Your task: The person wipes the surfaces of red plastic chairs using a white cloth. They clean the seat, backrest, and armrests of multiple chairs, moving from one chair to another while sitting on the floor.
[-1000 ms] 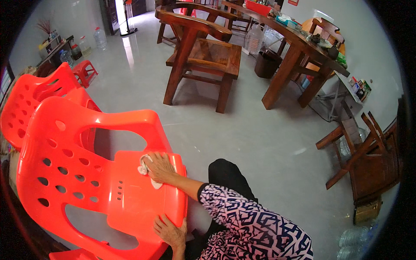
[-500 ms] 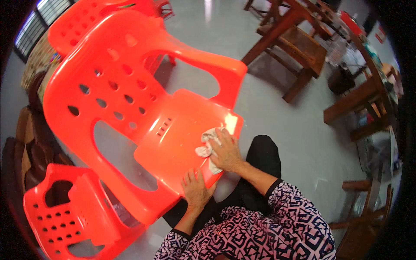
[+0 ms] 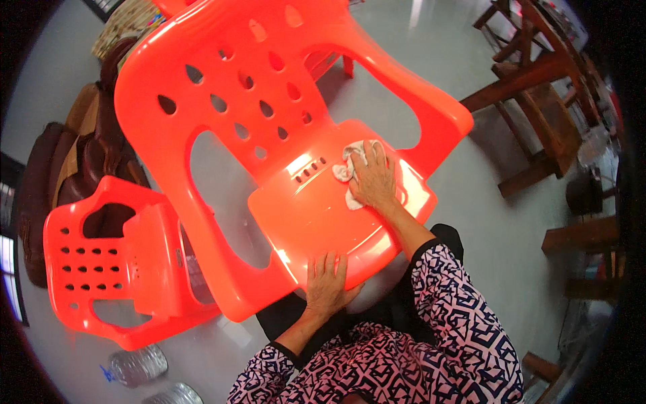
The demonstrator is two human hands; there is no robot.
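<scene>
A red-orange plastic armchair point(image 3: 323, 229) stands in front of me, its back pierced with drop-shaped holes. On the right side of its seat, my right hand point(image 3: 372, 176) presses a crumpled whitish cloth point(image 3: 344, 172) against the plastic, part of it hidden under the palm and fingers. My left hand point(image 3: 327, 286) rests on the seat's front edge, fingers stretched flat over the top and thumb out to the right. Light glints off the seat around both hands.
Another red-orange chair point(image 3: 121, 269) lies tipped at the left, with clear plastic bottles point(image 3: 138, 365) below it on the floor. Behind them is a brown sofa point(image 3: 50, 195). Dark wooden furniture point(image 3: 538, 114) stands at the right.
My right hand has slid the cloth from the seat's front right edge farther back across the seat. My left hand stays on the front edge. The view has shifted, bringing the bottles in.
</scene>
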